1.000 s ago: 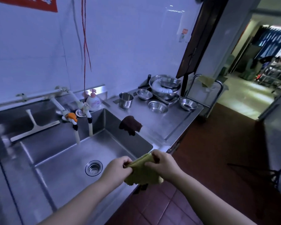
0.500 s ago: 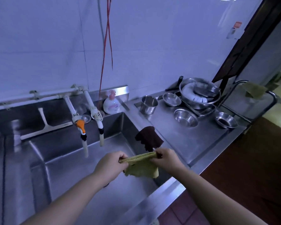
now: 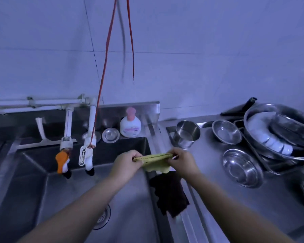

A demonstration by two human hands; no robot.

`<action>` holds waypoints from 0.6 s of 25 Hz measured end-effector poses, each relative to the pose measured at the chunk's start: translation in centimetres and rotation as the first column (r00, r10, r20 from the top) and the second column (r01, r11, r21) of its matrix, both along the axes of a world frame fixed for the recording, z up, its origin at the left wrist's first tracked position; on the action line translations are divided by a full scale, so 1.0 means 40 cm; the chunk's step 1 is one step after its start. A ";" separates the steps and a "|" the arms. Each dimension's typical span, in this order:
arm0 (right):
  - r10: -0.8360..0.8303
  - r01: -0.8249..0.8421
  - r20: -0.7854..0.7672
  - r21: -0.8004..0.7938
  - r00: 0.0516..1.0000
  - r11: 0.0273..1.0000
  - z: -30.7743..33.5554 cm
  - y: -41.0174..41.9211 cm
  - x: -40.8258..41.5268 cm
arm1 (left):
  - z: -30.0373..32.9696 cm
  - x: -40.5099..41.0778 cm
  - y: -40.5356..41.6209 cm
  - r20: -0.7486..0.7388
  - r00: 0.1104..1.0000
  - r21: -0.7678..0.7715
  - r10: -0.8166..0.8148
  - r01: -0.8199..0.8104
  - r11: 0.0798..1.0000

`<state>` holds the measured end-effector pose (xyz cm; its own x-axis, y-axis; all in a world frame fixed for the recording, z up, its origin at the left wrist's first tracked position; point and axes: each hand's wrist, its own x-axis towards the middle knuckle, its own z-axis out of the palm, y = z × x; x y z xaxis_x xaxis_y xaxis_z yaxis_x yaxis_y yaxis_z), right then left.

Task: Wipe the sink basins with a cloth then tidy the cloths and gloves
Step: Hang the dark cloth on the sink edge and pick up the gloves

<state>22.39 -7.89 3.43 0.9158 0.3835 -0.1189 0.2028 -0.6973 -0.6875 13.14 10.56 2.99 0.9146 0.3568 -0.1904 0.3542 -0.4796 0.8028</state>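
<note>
A folded yellow-green cloth (image 3: 155, 163) is stretched between my two hands above the right rim of the steel sink basin (image 3: 88, 193). My left hand (image 3: 125, 163) pinches its left end, my right hand (image 3: 182, 163) pinches its right end. Just below it a dark brown cloth (image 3: 170, 195) hangs draped over the basin's right rim. The drain strainer (image 3: 102, 216) shows at the basin bottom, partly hidden by my left forearm. No gloves are in view.
Two white taps (image 3: 89, 151), one with an orange part (image 3: 61, 160), hang over the basin's back. A soap bottle (image 3: 130, 123), a sink plug (image 3: 110, 135) and a white squeegee (image 3: 40, 135) sit on the back ledge. Steel cup (image 3: 187, 133) and bowls (image 3: 242, 170) crowd the right counter.
My hands carried the yellow-green cloth up and back toward the basin's right rim, above the dark cloth. The view swung left and down toward the sink.
</note>
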 end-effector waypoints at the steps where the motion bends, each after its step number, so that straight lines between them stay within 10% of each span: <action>1: -0.009 0.008 0.022 0.020 1.000 1.000 -0.001 0.005 0.053 | -0.001 0.046 -0.006 0.042 0.998 0.020 0.044 -0.045 0.999; 6: 0.073 -0.081 0.146 0.052 0.987 0.995 -0.066 0.014 0.234 | -0.083 0.201 -0.052 0.177 0.968 0.027 0.176 -0.183 0.983; 15: 0.284 -0.275 0.038 -0.154 0.958 0.949 -0.244 -0.059 0.242 | -0.286 0.196 -0.101 -0.144 0.987 0.124 -0.074 0.093 0.988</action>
